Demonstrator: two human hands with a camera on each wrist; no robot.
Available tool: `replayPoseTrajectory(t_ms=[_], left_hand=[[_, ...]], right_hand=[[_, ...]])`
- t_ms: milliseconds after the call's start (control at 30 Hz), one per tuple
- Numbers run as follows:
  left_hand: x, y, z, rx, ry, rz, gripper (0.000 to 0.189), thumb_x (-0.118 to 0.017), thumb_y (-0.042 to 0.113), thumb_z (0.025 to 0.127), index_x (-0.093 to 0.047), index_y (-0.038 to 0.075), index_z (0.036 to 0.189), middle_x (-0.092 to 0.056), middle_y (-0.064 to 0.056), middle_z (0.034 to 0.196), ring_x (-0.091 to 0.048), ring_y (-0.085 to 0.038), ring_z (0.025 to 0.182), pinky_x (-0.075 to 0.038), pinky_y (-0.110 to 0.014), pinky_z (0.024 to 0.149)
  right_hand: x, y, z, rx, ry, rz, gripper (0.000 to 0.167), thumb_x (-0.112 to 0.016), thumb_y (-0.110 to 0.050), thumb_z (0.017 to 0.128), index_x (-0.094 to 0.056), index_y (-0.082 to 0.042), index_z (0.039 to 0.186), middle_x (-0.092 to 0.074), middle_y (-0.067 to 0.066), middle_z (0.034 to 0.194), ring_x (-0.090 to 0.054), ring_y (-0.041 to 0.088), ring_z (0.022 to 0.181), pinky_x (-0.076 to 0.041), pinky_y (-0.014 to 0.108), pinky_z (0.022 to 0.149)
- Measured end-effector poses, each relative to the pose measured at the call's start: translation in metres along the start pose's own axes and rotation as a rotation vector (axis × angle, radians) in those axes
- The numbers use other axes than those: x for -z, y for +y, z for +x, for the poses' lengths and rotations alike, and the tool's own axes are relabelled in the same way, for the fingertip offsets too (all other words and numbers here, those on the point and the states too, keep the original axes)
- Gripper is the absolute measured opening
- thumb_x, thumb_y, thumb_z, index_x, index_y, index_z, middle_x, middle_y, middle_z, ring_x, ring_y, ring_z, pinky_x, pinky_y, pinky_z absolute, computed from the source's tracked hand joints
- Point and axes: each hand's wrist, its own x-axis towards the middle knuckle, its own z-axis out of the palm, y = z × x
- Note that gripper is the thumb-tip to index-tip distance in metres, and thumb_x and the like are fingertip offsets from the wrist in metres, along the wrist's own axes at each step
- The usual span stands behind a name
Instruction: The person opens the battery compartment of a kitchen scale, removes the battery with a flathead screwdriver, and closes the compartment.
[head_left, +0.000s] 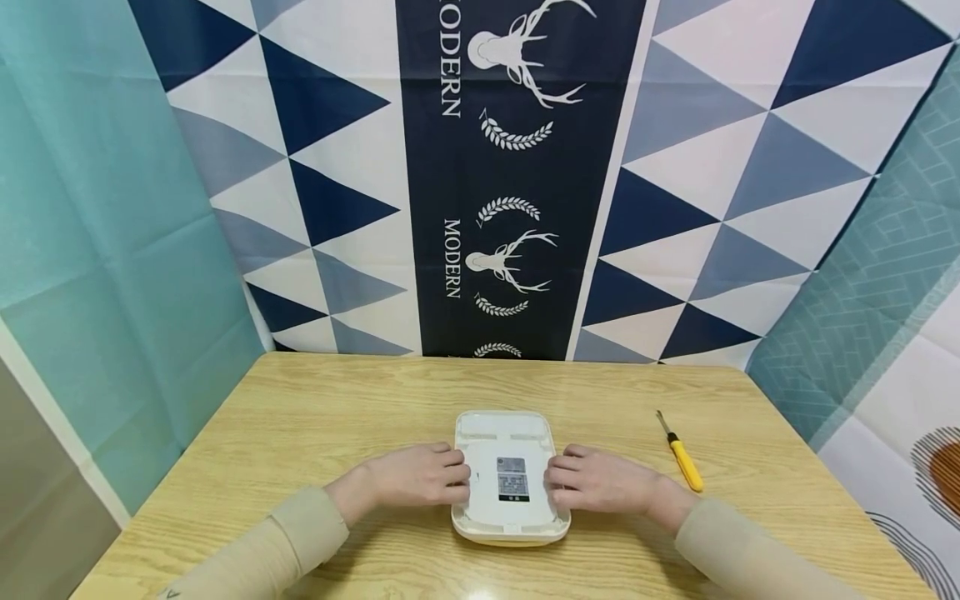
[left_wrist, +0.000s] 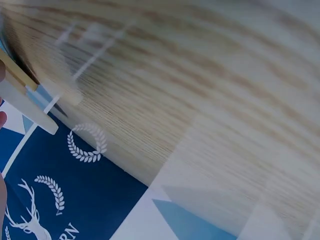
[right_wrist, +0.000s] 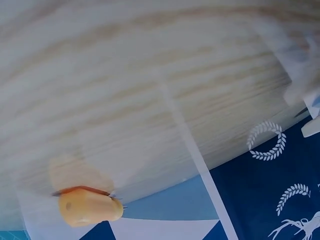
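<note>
A white, rounded rectangular plastic device (head_left: 485, 517) lies on the table with its label side up. Grey printed labels (head_left: 513, 485) sit near its middle, and a yellowish rim shows along its near edge. My left hand (head_left: 423, 477) grips the device's left side with curled fingers. On the opposite side, my right hand (head_left: 600, 481) holds the right edge the same way. The left wrist view catches only a white edge of the device (left_wrist: 30, 107) and bits of fingertips. A small white corner of the device (right_wrist: 312, 127) enters the right wrist view. Both thumbs are hidden.
A yellow-handled screwdriver (head_left: 684, 462) lies to the right of my right hand, its metal tip pointing away; its handle (right_wrist: 90, 207) appears in the right wrist view. The wood-grain table (head_left: 337, 400) ends at a patterned cloth backdrop (head_left: 517, 183).
</note>
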Motion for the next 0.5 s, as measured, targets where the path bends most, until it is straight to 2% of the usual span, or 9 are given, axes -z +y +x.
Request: replayPoseTrajectory(t_ms=[233,500], left_hand=[[-0.0018,0.0027,-0.0022,-0.008,-0.054,-0.020,0.007,-0.045,0.025,0.096,-0.052,0.024,0.097,-0.054,0.010,0.096,-0.049,-0.009,0.086,-0.046,-0.020,0.073],[-0.0026,0.0058,-0.0020,0.029,-0.045,-0.052,0.010,-0.043,0.023,0.096,-0.053,0.024,0.097,-0.054,0.010,0.095,-0.049,-0.009,0.086,-0.047,-0.018,0.073]], right_hand=[[0.0001,-0.0011,-0.0020,-0.006,-0.047,0.002,0.014,-0.036,-0.018,0.097,-0.049,-0.022,0.093,-0.054,-0.006,0.105,-0.052,0.014,0.096,-0.049,0.031,0.077],[0.0007,-0.0034,-0.0029,-0.070,-0.086,0.012,0.014,-0.040,-0.017,0.093,-0.052,-0.020,0.100,-0.054,-0.005,0.105,-0.051,0.013,0.099,-0.049,0.029,0.080]])
